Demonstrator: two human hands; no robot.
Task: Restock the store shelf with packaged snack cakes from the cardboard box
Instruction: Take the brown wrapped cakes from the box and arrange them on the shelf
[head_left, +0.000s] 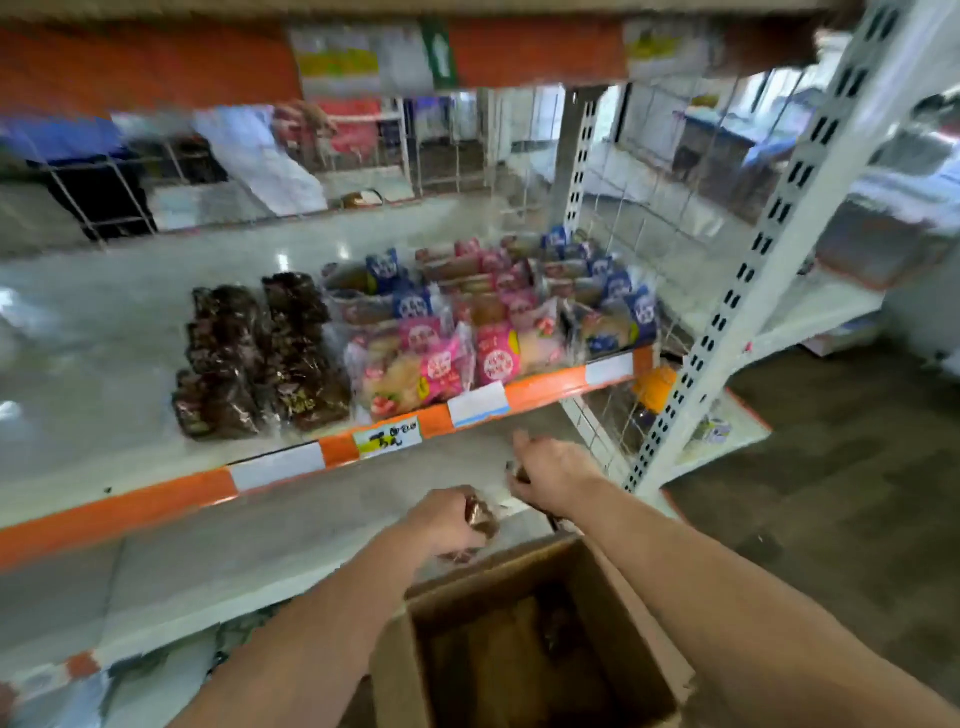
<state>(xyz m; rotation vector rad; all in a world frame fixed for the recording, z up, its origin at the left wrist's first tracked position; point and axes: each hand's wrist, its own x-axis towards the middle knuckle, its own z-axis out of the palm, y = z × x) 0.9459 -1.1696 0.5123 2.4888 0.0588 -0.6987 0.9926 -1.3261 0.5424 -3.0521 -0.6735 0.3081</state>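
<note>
An open cardboard box (613, 597) stands at the bottom centre, with brown packets dim inside it. Just above its far rim, my left hand (447, 519) is closed on a dark brown snack cake packet (480, 517). My right hand (550, 467) is a little further right and higher, fingers curled around another dark packet (517, 472), mostly hidden. The middle shelf (130, 332) carries two rows of dark brown cake packets (260, 358) and, to their right, pink packets (431, 364) and blue packets (613, 301).
An orange shelf edge strip (540, 392) with white price labels runs in front of the stock. A white perforated upright post (727, 322) stands at the right. A lower shelf (291, 525) lies under my hands. Wire mesh backs the shelf. Dark floor lies right.
</note>
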